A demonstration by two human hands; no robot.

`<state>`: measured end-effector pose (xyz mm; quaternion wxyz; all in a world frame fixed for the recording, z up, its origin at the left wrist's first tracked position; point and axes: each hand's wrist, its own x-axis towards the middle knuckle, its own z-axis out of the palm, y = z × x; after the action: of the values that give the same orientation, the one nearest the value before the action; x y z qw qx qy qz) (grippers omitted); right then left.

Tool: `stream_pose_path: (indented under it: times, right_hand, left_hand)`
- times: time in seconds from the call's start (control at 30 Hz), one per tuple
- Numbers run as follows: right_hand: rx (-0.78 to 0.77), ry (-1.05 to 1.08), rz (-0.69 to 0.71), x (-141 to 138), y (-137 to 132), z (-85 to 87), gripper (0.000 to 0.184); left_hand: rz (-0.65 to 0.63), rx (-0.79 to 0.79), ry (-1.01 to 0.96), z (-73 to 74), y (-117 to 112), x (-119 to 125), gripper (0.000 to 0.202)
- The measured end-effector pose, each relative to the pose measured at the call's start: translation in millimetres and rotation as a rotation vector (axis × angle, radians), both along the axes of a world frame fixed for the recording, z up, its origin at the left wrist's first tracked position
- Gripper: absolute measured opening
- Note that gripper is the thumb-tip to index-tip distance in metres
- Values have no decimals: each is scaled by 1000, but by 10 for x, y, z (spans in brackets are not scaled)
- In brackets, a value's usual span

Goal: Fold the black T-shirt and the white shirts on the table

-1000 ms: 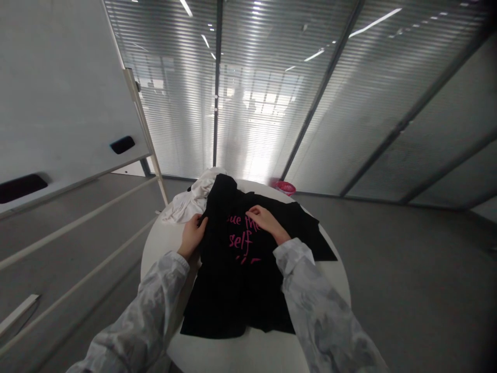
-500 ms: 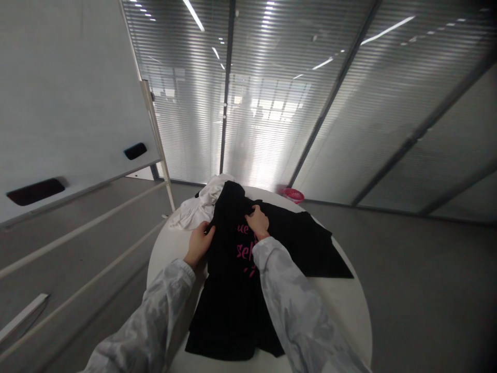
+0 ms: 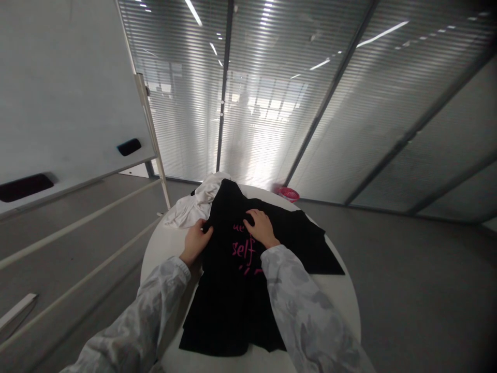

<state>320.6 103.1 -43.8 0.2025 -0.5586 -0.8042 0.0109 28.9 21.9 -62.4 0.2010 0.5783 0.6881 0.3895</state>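
A black T-shirt (image 3: 233, 290) with pink lettering lies spread on a round white table (image 3: 337, 300). My left hand (image 3: 196, 240) grips the shirt's left edge, fingers curled round the fabric. My right hand (image 3: 261, 227) lies on the upper chest of the shirt, just above the lettering, fingers bent and pressed onto the cloth. Both arms wear pale patterned sleeves. A crumpled white garment (image 3: 194, 202) lies at the table's far left edge, partly under the black shirt.
A whiteboard on a stand (image 3: 66, 103) leans at the left. A small red basket (image 3: 288, 194) sits on the floor beyond the table. Glass walls with blinds close off the back. Grey floor surrounds the table.
My right hand slid left across the shirt's chest, then drew back slightly toward me. My left hand kept its hold on the left edge. The camera shifted a little.
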Motion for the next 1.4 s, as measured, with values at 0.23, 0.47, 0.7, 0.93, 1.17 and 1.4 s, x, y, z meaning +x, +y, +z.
stream_pose_path:
  times: [0.23, 0.47, 0.7, 0.93, 1.17, 1.4]
  right_hand:
    - [-268, -131, 93, -37, -88, -122, 77]
    - [-145, -161, 34, 202, -261, -129, 76]
    - [-155, -9, -41, 534, -113, -139, 63]
    - [-129, -13, -249, 1084, 487, 143, 64]
    - [-178, -35, -378, 1263, 881, 103, 78]
    - [-177, -40, -387, 1364, 978, 50, 37]
  left_hand:
    - [52, -37, 143, 47, 51, 31, 45]
    - [93, 27, 123, 51, 76, 13, 44]
    - [96, -7, 125, 72, 39, 58, 40]
    - [106, 215, 189, 524, 336, 125, 44]
    - [17, 50, 218, 857, 1192, 179, 77]
    - [15, 40, 256, 819, 1680, 216, 35]
